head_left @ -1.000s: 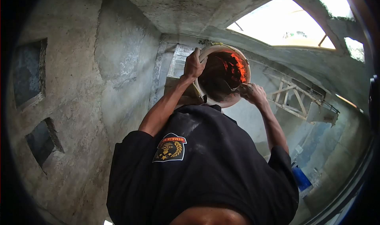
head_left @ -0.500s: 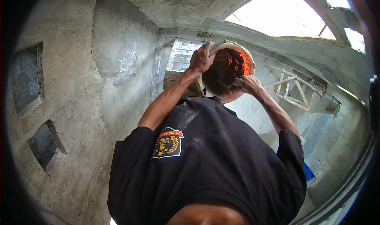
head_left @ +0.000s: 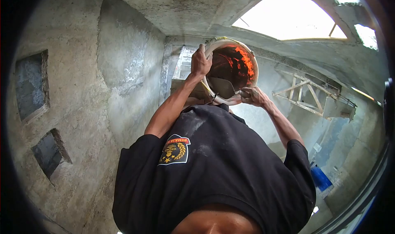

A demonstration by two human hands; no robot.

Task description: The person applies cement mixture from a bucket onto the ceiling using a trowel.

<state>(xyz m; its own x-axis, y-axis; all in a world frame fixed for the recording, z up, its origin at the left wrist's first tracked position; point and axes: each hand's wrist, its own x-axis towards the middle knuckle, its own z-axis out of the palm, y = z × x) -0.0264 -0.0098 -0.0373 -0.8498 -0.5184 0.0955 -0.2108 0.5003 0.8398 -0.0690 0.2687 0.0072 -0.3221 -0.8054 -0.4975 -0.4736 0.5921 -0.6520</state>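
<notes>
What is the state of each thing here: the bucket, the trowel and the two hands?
bucket: tipped, mouth toward the camera, held up at its rim.
trowel: blade inside the bucket, handle gripped.
left hand: fingers closed over the bucket's rim.
right hand: fingers closed on the trowel's handle, at the bucket's lower rim.

Bucket (head_left: 242,65): orange plastic, translucent, smooth; rim w/ rough grey mortar crust. Trowel (head_left: 222,88): metal blade, matt grey. Shirt (head_left: 222,168): black cloth, matt, dust-smeared, embroidered badge. Walls (head_left: 82,90): rough matt cement render. Frame (head_left: 306,96): raw wood
</notes>
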